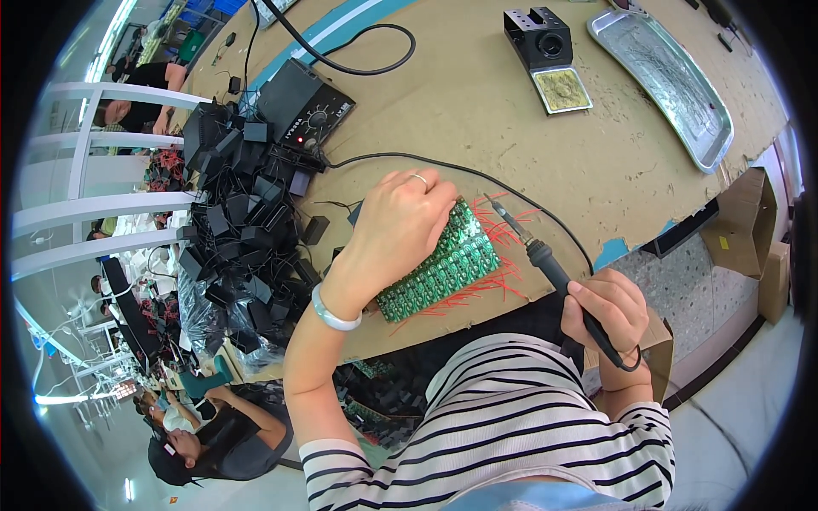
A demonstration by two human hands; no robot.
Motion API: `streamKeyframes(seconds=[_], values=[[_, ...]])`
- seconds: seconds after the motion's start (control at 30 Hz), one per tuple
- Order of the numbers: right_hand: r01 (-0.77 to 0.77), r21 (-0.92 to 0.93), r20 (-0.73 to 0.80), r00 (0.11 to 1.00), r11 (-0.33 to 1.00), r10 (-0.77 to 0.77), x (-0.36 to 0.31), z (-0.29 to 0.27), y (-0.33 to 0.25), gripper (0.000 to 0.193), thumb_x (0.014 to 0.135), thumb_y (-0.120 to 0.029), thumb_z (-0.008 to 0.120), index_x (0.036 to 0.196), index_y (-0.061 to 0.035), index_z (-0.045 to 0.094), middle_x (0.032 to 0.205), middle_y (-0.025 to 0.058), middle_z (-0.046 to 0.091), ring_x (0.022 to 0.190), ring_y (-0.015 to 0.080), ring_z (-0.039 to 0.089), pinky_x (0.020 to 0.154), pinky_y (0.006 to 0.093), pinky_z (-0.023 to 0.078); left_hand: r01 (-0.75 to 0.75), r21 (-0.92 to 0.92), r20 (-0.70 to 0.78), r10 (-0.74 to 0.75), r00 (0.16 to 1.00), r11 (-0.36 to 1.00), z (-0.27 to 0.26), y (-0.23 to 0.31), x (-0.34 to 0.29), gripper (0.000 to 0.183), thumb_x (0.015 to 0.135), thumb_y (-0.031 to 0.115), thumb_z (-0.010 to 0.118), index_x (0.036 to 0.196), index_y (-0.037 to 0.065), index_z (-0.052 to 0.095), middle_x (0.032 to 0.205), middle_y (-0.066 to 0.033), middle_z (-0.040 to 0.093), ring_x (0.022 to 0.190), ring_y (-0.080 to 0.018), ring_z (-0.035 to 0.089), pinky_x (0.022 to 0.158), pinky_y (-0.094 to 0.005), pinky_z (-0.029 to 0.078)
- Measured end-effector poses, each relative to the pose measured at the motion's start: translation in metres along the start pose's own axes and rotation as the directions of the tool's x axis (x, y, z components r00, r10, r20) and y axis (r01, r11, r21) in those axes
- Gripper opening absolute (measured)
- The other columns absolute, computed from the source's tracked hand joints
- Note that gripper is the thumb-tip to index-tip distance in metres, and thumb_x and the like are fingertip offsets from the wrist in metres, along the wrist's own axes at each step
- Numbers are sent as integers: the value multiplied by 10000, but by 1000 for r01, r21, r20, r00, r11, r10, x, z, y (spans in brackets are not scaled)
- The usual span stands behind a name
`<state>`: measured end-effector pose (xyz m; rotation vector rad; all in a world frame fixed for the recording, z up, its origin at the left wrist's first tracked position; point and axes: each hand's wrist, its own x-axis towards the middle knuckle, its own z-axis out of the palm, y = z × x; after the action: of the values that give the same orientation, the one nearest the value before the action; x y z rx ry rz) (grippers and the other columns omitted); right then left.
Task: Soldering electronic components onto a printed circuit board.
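Note:
My right hand (607,308) is wrapped round the black handle of a soldering iron (550,266), whose metal tip points up and left toward a green circuit board panel (443,271). Red wires (512,266) stick out from under the panel along its right and lower edges. Over the panel's upper left part, my left hand (407,213) has its fingers bent and pressed together; what they pinch is hidden beneath them. A dark piece with thin black leads (354,213) shows just left of that hand.
A large heap of black plastic boxes with leads (247,213) covers the table's left side. Beside it stands a black soldering station (305,106). An iron stand with a yellow sponge (562,89) and a metal tray (673,94) lie farther back. Co-workers sit at left.

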<state>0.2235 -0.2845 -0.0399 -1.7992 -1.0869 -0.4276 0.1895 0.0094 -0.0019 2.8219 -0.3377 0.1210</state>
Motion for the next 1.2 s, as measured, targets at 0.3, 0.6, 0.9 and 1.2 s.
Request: streamKeyframes(seconds=[0.3, 0.6, 0.9, 1.2], values=[[-4, -28, -19, 1000, 1000, 4, -1, -5, 2, 273, 693, 42, 774, 949, -30, 713, 761, 60, 667, 554, 195, 595, 505, 296, 482, 141, -360, -39, -166, 985, 922, -32, -23, -36, 259, 997, -2, 537, 1213, 20, 679, 1228, -153, 693, 1167, -303, 664, 979, -362, 522], [-2, -9, -6, 1000, 1000, 2, 3, 0, -2, 285, 671, 51, 782, 936, -29, 713, 748, 58, 660, 548, 195, 596, 503, 297, 482, 215, -292, -150, -266, 952, 932, -22, -45, -54, 364, 869, -76, 645, 1201, 51, 721, 1235, -121, 702, 1125, -303, 687, 982, -367, 525], [5, -28, -20, 1000, 1000, -6, 3, -5, -6, 260, 671, 51, 773, 912, -27, 714, 747, 56, 659, 547, 193, 592, 501, 292, 478, 102, -320, -109, -143, 984, 942, -14, -71, -47, 188, 830, -45, 726, 991, 46, 755, 1137, -111, 730, 1024, -262, 706, 897, -325, 551], [-2, -32, -8, 1000, 999, 2, -1, -4, -4, 245, 679, 45, 767, 909, -25, 720, 743, 57, 660, 548, 196, 596, 501, 293, 481, -29, -617, -217, -135, 967, 786, -8, -32, -15, 77, 877, 25, 750, 953, 20, 738, 965, -87, 704, 827, -211, 677, 769, -319, 524]])
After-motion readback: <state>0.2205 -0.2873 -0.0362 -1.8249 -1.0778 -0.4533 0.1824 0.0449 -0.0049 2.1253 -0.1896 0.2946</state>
